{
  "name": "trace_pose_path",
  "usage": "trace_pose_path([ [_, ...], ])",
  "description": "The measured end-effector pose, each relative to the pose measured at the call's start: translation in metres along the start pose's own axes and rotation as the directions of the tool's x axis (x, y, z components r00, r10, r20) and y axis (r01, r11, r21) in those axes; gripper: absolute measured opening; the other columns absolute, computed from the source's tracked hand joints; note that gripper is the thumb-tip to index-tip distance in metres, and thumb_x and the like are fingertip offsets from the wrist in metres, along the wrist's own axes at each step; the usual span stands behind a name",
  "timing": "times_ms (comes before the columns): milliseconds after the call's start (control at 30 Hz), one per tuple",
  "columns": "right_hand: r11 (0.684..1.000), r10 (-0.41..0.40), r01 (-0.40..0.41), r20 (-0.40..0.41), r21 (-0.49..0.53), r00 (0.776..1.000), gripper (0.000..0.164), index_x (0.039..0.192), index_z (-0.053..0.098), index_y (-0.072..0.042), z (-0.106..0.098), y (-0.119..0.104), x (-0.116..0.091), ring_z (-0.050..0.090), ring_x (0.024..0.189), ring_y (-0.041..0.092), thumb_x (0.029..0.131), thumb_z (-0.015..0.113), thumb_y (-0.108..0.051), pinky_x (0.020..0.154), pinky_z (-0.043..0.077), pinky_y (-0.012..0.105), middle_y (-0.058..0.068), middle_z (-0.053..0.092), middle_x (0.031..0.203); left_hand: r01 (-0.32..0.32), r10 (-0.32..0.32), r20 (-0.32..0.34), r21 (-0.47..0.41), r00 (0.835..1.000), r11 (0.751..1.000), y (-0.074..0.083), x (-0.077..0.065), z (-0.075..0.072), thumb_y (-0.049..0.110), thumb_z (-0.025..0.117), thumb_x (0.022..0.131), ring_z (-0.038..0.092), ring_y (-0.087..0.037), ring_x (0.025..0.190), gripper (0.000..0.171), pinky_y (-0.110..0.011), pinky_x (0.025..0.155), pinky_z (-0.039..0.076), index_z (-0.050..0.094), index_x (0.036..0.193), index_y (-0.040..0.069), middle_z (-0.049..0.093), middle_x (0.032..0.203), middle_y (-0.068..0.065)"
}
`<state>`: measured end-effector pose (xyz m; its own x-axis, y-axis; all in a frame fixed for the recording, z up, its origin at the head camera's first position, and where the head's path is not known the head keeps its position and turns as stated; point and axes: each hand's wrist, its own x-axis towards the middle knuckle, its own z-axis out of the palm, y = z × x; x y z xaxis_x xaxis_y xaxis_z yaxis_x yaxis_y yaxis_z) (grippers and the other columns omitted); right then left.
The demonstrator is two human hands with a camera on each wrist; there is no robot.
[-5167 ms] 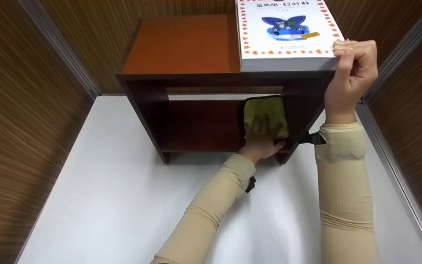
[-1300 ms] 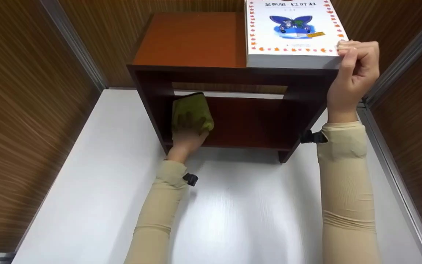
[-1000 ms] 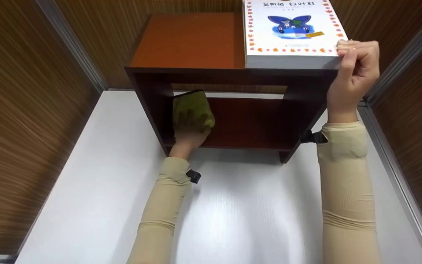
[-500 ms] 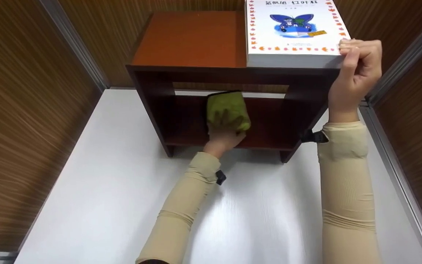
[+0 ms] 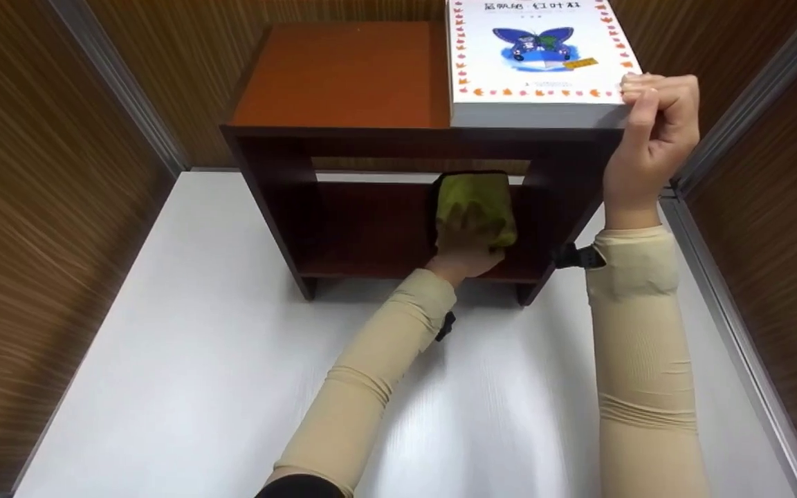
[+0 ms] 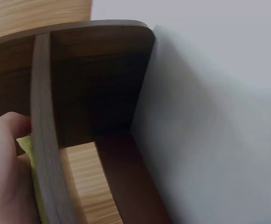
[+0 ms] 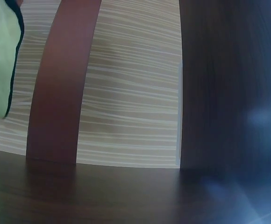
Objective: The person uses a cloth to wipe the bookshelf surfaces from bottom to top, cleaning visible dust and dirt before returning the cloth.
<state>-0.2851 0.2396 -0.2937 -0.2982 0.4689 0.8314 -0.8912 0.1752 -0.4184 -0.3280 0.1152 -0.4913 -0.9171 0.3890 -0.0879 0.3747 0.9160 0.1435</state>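
Observation:
My left hand [image 5: 466,252] lies on a yellow-green cloth [image 5: 476,190] with a dark edging, fingers spread and pressing it onto the lower board [image 5: 371,228] of a small brown shelf unit [image 5: 343,76]. In the left wrist view a strip of the cloth [image 6: 28,144] shows beside the thumb, behind the board's edge. The cloth [image 7: 0,65] also appears at the left of the right wrist view. A thick white book [image 5: 544,86] with a butterfly picture lies on the unit's top. My right hand [image 5: 654,138] grips the book's front right corner with curled fingers; the fingertips' undersides are hidden.
The unit stands on a white surface [image 5: 198,387] near a wood-patterned back wall [image 5: 218,76]. Similar panels rise at the left [image 5: 25,207] and right [image 5: 772,228]. The unit's side panels [image 5: 274,200] bound the lower compartment.
The left hand and cloth were at the board's right, then its left end, and have since slid rightward past the middle. The right hand keeps its grip; the view has shifted slightly.

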Motion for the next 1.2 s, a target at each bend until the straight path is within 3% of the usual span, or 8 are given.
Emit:
trace_pose_path([
  [233, 1.000, -0.005, 0.005, 0.000, 0.002, 1.000, 0.018, 0.066, 0.055, 0.011, 0.001, -0.002, 0.001, 0.056, 0.078, 0.026, 0.079, 0.043, 0.008, 0.081, 0.045, 0.036, 0.017, 0.053, 0.074, -0.116, 0.115, 0.008, 0.077, 0.993, 0.990, 0.013, 0.012, -0.004, 0.056, 0.035, 0.093, 0.005, -0.036, 0.139, 0.057, -0.060, 0.103, 0.017, 0.022, 0.147, 0.040, 0.009, 0.155, -0.007],
  [400, 1.000, -0.007, 0.007, 0.001, 0.011, 1.000, 0.019, 0.066, 0.055, 0.011, 0.003, -0.004, 0.004, 0.056, 0.078, 0.026, 0.079, 0.043, 0.008, 0.081, 0.045, 0.037, 0.014, 0.053, 0.073, -0.078, 0.077, 0.015, 0.093, 0.997, 0.993, 0.012, 0.017, -0.012, 0.057, 0.033, 0.093, 0.006, -0.033, 0.139, 0.056, -0.058, 0.103, 0.019, 0.022, 0.146, 0.043, 0.010, 0.155, -0.003],
  [533, 1.000, -0.007, 0.007, 0.014, 0.003, 1.000, 0.019, 0.066, 0.056, 0.011, 0.003, -0.003, 0.002, 0.056, 0.078, 0.026, 0.080, 0.043, 0.009, 0.082, 0.045, 0.037, 0.013, 0.054, 0.074, -0.062, 0.060, 0.032, 0.048, 0.998, 0.997, 0.001, 0.018, -0.016, 0.055, 0.032, 0.094, 0.006, -0.032, 0.139, 0.055, -0.060, 0.103, 0.018, 0.023, 0.146, 0.040, 0.010, 0.155, -0.004],
  [767, 1.000, 0.006, -0.006, 0.013, -0.016, 1.000, 0.019, 0.067, 0.056, 0.011, -0.002, -0.005, 0.002, 0.056, 0.079, 0.027, 0.080, 0.043, 0.008, 0.082, 0.045, 0.037, 0.015, 0.054, 0.074, -0.020, 0.020, 0.032, -0.020, 0.999, 1.000, -0.047, 0.011, -0.023, 0.050, 0.032, 0.097, 0.003, -0.030, 0.141, 0.049, -0.063, 0.103, 0.014, 0.028, 0.145, 0.041, 0.012, 0.155, -0.002],
  [933, 1.000, 0.019, -0.019, 0.002, -0.012, 1.000, 0.020, 0.067, 0.057, 0.010, -0.003, -0.005, 0.003, 0.056, 0.079, 0.026, 0.080, 0.043, 0.009, 0.082, 0.045, 0.036, 0.009, 0.055, 0.074, 0.012, -0.013, -0.061, -0.005, 0.998, 1.000, -0.097, 0.000, -0.026, 0.045, 0.037, 0.096, 0.011, -0.034, 0.139, 0.047, -0.061, 0.103, 0.017, 0.036, 0.143, 0.035, 0.022, 0.152, -0.007],
  [1067, 1.000, 0.025, -0.025, 0.008, -0.009, 1.000, 0.019, 0.067, 0.057, 0.010, -0.002, -0.005, 0.002, 0.056, 0.079, 0.026, 0.080, 0.043, 0.008, 0.082, 0.045, 0.036, 0.015, 0.054, 0.074, 0.031, -0.022, -0.155, 0.055, 0.988, 0.998, -0.133, -0.013, -0.025, 0.040, 0.043, 0.096, 0.020, -0.031, 0.137, 0.045, -0.053, 0.108, 0.015, 0.043, 0.139, 0.027, 0.039, 0.144, -0.006],
  [1200, 1.000, 0.030, -0.029, 0.009, -0.009, 1.000, 0.019, 0.067, 0.057, 0.010, -0.001, -0.005, 0.000, 0.056, 0.079, 0.027, 0.080, 0.044, 0.008, 0.082, 0.045, 0.036, 0.017, 0.054, 0.075, 0.096, -0.088, -0.162, 0.044, 0.983, 0.994, -0.157, -0.025, -0.023, 0.038, 0.043, 0.097, 0.017, -0.035, 0.138, 0.047, -0.055, 0.108, 0.013, 0.040, 0.142, 0.025, 0.036, 0.146, -0.008],
])
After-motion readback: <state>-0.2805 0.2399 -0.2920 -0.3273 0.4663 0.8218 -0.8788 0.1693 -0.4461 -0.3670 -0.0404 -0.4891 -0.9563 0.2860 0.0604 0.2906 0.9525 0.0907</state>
